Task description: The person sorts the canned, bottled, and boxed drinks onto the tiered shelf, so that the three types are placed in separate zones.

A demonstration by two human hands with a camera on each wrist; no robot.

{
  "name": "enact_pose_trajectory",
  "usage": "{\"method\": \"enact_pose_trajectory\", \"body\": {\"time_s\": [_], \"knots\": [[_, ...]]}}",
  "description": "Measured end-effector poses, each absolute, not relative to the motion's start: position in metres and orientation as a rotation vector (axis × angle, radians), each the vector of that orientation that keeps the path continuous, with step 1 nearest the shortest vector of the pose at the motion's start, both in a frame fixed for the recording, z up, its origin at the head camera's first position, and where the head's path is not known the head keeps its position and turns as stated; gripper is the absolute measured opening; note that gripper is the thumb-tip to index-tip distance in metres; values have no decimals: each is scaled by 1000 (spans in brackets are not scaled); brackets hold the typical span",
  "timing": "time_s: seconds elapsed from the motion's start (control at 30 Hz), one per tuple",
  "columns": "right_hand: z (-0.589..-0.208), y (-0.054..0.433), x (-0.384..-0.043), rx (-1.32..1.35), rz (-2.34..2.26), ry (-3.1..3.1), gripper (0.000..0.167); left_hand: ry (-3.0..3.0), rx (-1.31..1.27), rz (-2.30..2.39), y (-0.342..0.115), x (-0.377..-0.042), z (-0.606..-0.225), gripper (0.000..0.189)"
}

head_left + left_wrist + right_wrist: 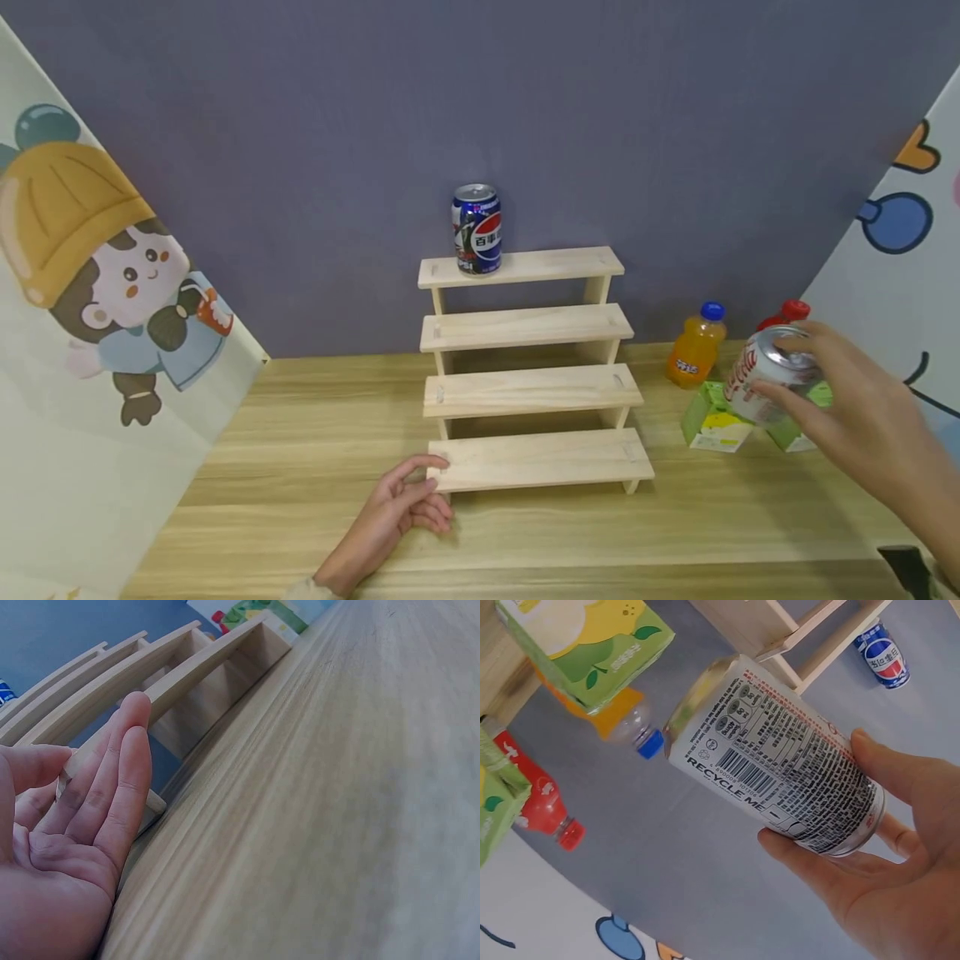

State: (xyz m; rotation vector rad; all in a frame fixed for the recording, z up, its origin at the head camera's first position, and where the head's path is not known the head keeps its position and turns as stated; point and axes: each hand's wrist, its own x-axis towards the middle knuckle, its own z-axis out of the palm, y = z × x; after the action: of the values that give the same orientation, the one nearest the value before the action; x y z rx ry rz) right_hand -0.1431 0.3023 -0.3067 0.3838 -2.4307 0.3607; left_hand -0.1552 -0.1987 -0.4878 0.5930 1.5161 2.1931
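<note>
My right hand (873, 408) grips a silver-white soda can (768, 375) near its top, holding it in the air on the right. Red lettering runs down the can, and in the right wrist view its printed side (772, 761) with a barcode faces the camera. At the front left corner of a four-step wooden display shelf (540, 460), my left hand (397, 504) pinches the end of the lowest board between thumb and fingers. The other fingers extend below that board in the left wrist view. A blue Pepsi can (477, 229) stands upright on the top step, toward its left end.
Right of the shelf stand an orange soda bottle (693, 348) with a blue cap and a red-capped bottle (793, 312), partly hidden. Two green drink cartons are in front, one carton (716, 421) showing more fully. A grey wall (337, 167) rises behind; printed panels flank the wooden tabletop.
</note>
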Motion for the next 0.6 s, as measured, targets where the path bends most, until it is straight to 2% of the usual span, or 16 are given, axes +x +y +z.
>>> {"method": "enact_pose_trajectory", "body": {"time_s": [0.37,0.6], "knots": [[-292,286,-153,451,382,-2415,63,1538,550,2169,-200,-154,-485,37],[-284,277,-161,503,365,-2398,69,1544,518,2165,-197,-153,-486,38]]}}
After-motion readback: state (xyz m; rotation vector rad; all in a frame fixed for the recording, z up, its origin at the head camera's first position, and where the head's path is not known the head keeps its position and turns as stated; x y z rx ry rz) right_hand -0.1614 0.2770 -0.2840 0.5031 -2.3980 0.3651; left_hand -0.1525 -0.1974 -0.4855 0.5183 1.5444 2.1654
